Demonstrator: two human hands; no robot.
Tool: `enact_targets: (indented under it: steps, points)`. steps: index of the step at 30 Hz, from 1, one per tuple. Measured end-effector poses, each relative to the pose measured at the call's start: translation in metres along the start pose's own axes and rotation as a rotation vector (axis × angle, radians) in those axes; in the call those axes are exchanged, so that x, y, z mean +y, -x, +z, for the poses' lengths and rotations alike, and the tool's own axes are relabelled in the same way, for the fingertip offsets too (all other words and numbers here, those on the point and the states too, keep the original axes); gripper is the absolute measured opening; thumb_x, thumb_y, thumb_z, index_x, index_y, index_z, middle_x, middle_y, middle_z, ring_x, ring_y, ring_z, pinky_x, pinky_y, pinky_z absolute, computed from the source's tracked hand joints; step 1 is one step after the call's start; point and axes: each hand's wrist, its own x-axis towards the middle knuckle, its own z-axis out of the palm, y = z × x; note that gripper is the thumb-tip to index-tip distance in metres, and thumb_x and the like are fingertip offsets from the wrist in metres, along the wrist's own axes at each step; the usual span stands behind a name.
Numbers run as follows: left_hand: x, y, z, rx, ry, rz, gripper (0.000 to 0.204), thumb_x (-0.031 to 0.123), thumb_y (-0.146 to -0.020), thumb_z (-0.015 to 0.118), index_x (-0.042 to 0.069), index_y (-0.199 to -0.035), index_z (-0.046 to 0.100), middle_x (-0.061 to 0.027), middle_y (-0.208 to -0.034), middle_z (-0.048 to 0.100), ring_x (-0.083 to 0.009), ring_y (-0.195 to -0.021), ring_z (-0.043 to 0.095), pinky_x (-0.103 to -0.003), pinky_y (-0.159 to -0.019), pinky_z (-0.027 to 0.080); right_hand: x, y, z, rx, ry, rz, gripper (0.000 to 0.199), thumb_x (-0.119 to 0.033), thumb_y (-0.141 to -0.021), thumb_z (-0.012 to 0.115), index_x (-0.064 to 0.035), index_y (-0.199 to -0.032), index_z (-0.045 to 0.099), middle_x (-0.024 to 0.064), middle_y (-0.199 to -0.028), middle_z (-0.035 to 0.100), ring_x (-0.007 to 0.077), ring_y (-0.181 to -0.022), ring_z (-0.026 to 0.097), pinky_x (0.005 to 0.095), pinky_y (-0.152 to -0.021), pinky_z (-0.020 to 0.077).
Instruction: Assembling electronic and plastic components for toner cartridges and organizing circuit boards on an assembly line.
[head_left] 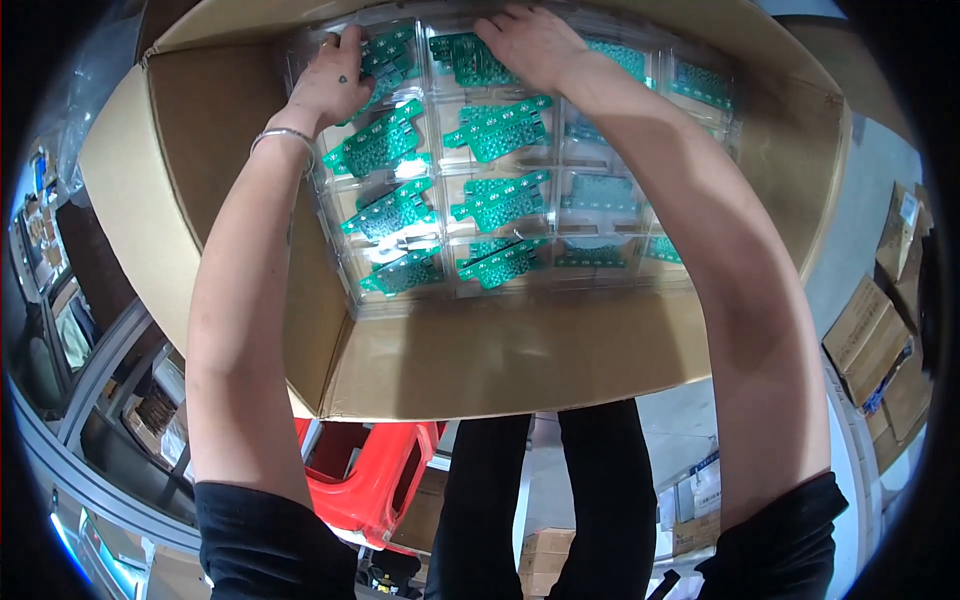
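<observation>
A clear plastic tray [440, 215] with rows of compartments lies in a large cardboard box. Green circuit boards [498, 130] sit tilted in the two left columns. Those towards the right, like one green circuit board [600, 192], look hazier, behind clear plastic. At the far left corner of the tray, my left hand [333, 82] has bent fingers closed at the edge of a circuit board [392, 58]. My right hand [532, 48] reaches to the far row of the second column, its fingers closed at another circuit board [465, 60]. Some fingertips are hidden on both hands.
The near wall of the cardboard box [510, 365] stands between my body and the tray. Below it on the left is a red plastic bin [375, 480]. Flattened cardboard [868, 325] leans at the right, and a metal frame [100, 370] runs along the left.
</observation>
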Motion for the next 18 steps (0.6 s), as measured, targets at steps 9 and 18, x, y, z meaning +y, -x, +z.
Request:
enact_targets:
  steps: [9,18]
  points:
    - [0.065,0.066,-0.050,-0.300,-0.040,-0.053,0.041,0.007,-0.075,0.058,0.002,-0.114,0.043,-0.0207,-0.100,0.052,-0.0375,-0.094,0.049,-0.042,-0.087,0.041,-0.060,0.051,-0.040,-0.257,-0.923,0.428,0.021,-0.012,-0.082,0.045,-0.0050,-0.102,0.046,0.0147,-0.107,0.051,0.0324,-0.105,0.049,0.0384,-0.088,0.0423]
    - [0.043,0.093,0.022,-0.107,0.035,-0.031,0.052,0.000,-0.070,0.061,0.001,-0.117,0.039,-0.0205,-0.107,0.049,-0.0389,-0.103,0.045,-0.042,-0.089,0.039,-0.087,0.059,-0.001,-0.317,-0.611,0.276,0.031,-0.004,-0.071,0.052,-0.0064,-0.102,0.047,0.0145,-0.096,0.052,0.0327,-0.098,0.050,0.0403,-0.082,0.0439]
